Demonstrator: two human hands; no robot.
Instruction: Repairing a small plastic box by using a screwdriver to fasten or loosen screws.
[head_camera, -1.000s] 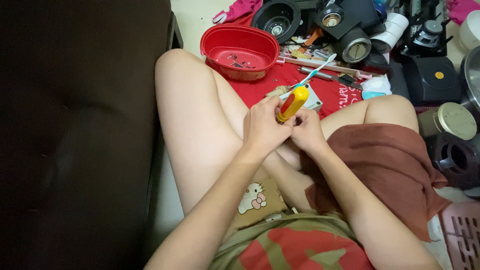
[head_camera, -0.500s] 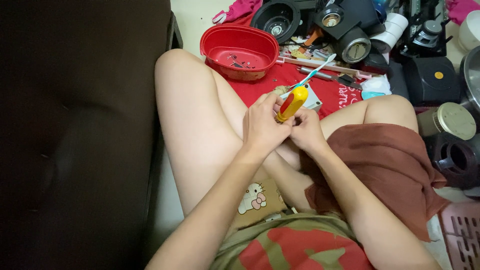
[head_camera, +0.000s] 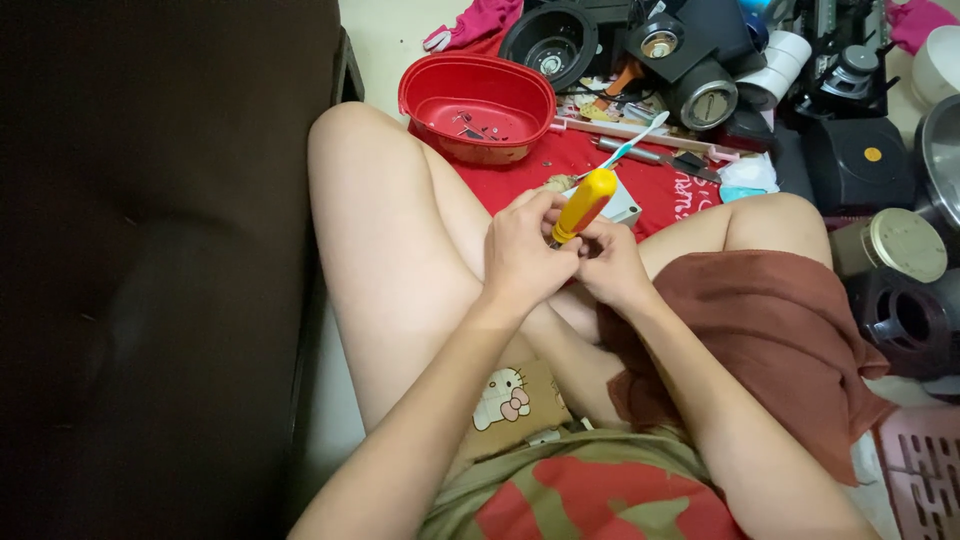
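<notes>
Head view: yellow-handled screwdriver (head_camera: 585, 203) between both hands' fingers (head_camera: 545, 222).

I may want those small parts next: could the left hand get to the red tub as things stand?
Probably yes: the red tub sits open just beyond the knee, nothing over it. But the left hand grips the yellow-handled screwdriver and would need to let go.

We are holding both forearms angled inward from the lower frame, meeting above our crossed legs. Our left hand (head_camera: 522, 250) is curling closed, knuckles facing up, fingers wrapping round a held item. Our right hand (head_camera: 612, 262) is sitting just beside it, touching it, fingers bent and pinching inward. Both wrists are staying fairly straight; elbows are lying out of view.
</notes>
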